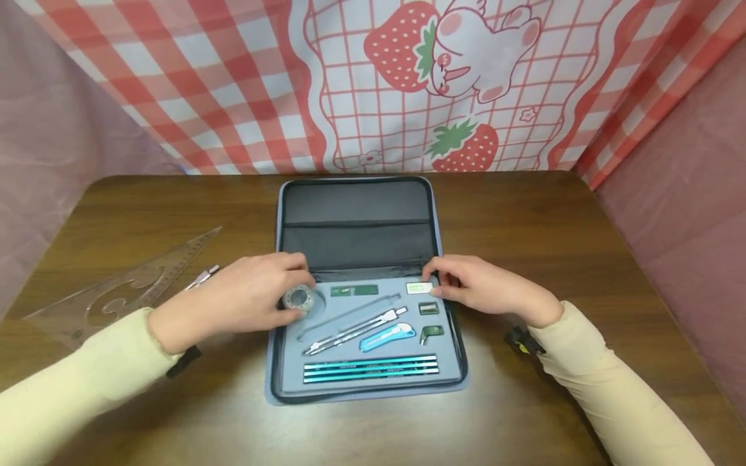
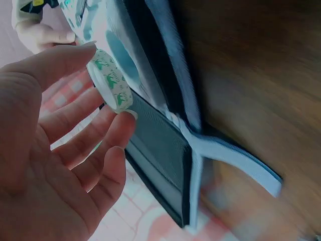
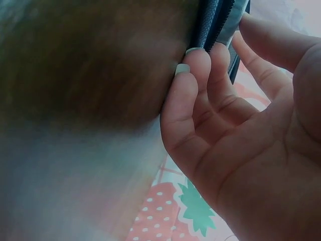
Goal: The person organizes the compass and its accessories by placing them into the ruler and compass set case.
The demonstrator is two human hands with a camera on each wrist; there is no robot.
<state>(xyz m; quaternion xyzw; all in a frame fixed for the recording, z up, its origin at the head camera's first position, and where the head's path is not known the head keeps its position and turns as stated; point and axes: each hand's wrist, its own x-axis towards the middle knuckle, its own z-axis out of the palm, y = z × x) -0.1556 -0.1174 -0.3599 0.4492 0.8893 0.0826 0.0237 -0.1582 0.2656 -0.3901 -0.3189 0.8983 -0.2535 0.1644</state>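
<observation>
A zippered stationery case [image 1: 357,202] lies unfolded, its grey foam insert [image 1: 373,346] toward the person. My left hand [image 1: 239,294] pinches a roll of tape [image 2: 111,83], white with a green print, between thumb and fingertips. Beside the roll, a round recess [image 2: 122,56] shows in the foam. At the case's right edge, my right hand [image 1: 486,288] grips the border, thumb over the inside next to a white eraser [image 1: 418,288], fingers curled along the zipper [image 3: 224,22]. Below that lie a sharpener [image 1: 429,309] and a small dark green piece [image 1: 432,334].
The insert also holds a compass [image 1: 355,331], a blue utility knife [image 1: 387,336], three teal pencils [image 1: 370,370] and a green strip [image 1: 354,290]. Left of the case, a clear set square [image 1: 125,285] and a slim silver tool [image 1: 203,277] lie on the wooden table [image 1: 524,223].
</observation>
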